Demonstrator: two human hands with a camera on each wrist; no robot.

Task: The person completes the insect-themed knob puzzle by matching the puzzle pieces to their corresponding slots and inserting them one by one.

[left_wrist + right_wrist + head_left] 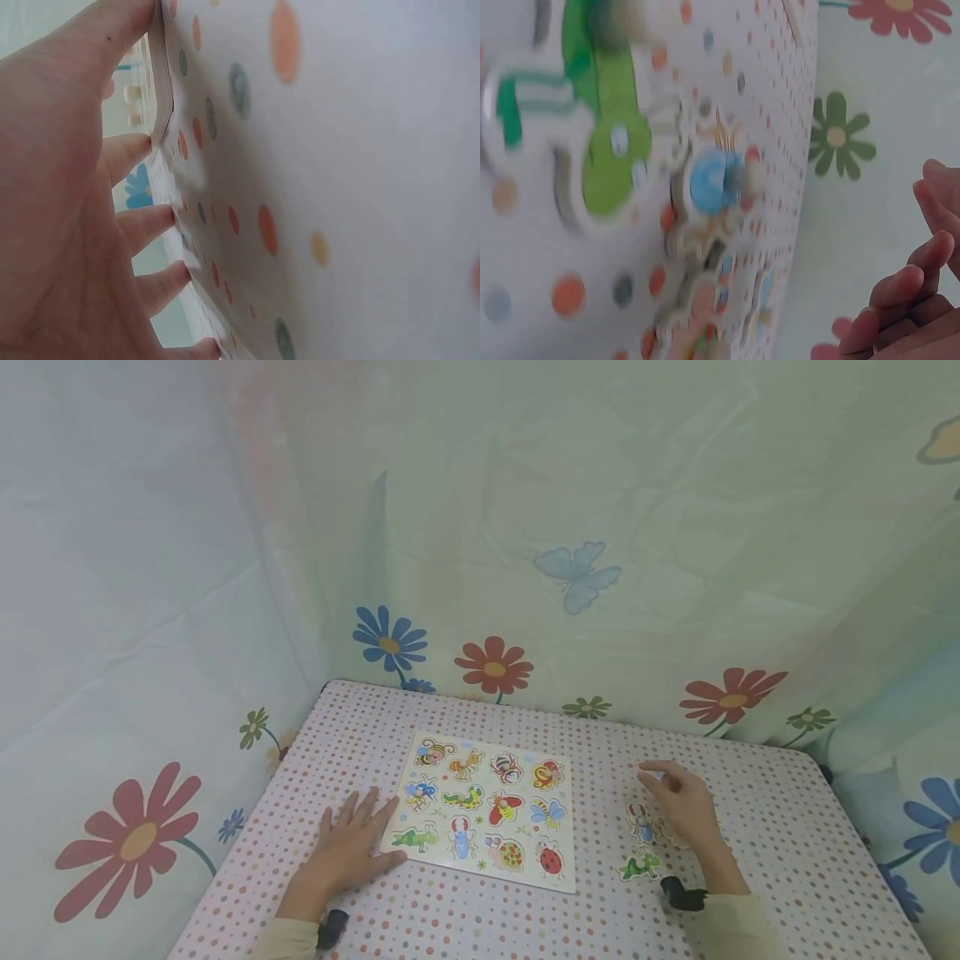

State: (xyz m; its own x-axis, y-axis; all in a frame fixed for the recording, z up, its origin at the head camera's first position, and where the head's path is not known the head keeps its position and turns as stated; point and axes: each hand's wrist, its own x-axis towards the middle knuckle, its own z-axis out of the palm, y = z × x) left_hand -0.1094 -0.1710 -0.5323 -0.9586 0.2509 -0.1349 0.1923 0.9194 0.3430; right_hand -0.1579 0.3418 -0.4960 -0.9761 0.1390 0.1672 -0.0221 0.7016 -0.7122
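Note:
In the head view, a white puzzle board point(480, 810) printed with colourful insects lies flat on the table. My left hand point(348, 847) spreads its fingers beside the board's left edge. In the left wrist view, its thumb and index fingertip touch the board's edge point(161, 82); other fingertips rest on the cloth. My right hand point(684, 806) hovers over loose pieces, fingers loosely bent, with no piece visible in them. Below it lie a stag beetle piece point(641, 823) and a green grasshopper piece point(639, 865). The hand partly hides other pieces; a blue-headed piece point(709, 180) shows in the right wrist view.
A polka-dot cloth point(360, 727) covers the table. Behind and at the sides hang pale sheets point(465, 527) printed with flowers and a butterfly. Dark wrist mounts point(682, 893) sit on both wrists.

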